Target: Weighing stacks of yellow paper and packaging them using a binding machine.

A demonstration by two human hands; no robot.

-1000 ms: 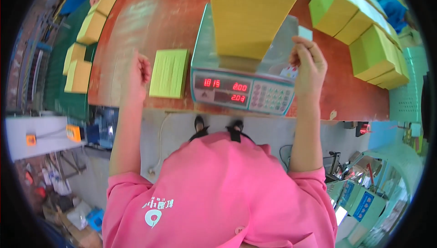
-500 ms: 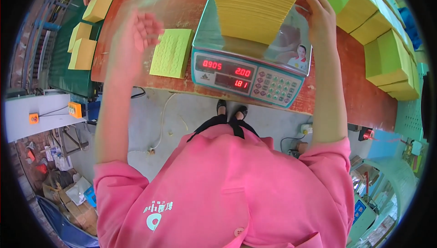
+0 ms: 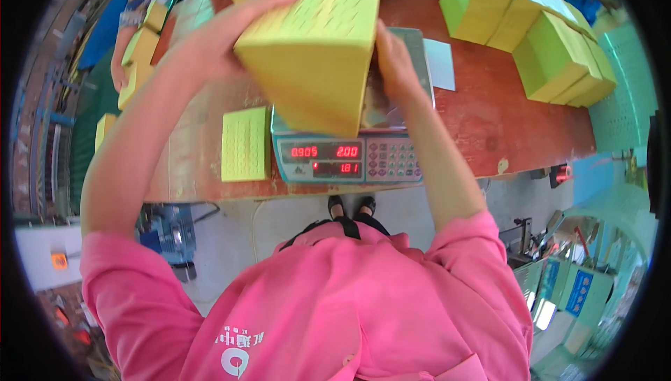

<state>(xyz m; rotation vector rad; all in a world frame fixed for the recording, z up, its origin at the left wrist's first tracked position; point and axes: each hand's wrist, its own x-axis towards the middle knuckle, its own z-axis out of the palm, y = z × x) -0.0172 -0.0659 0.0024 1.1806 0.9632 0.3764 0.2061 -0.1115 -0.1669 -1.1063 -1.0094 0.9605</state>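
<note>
A tall stack of yellow punched paper (image 3: 304,77) is held between my two hands over the digital scale (image 3: 321,159). My left hand (image 3: 241,31) wraps its upper left side, the thumb side hidden behind the stack. Against the right side presses my right hand (image 3: 395,63), its fingertips partly out of sight behind the paper. The stack tilts, its punched top face turned partly toward me. The scale's red display is lit. To the left of the scale lies a lower stack of yellow punched paper (image 3: 243,145), touched by neither hand.
Several yellow paper blocks (image 3: 482,10) stand at the right of the red table (image 3: 482,122). A white sheet (image 3: 440,65) lies beside the scale. At the left, another person's hand (image 3: 120,73) is near more yellow blocks (image 3: 140,47) on the green conveyor belt.
Both hands have closed on the tall stack; my left hand came from the lower stack's side. The tall stack is now tilted and turned. The view has shifted.
</note>
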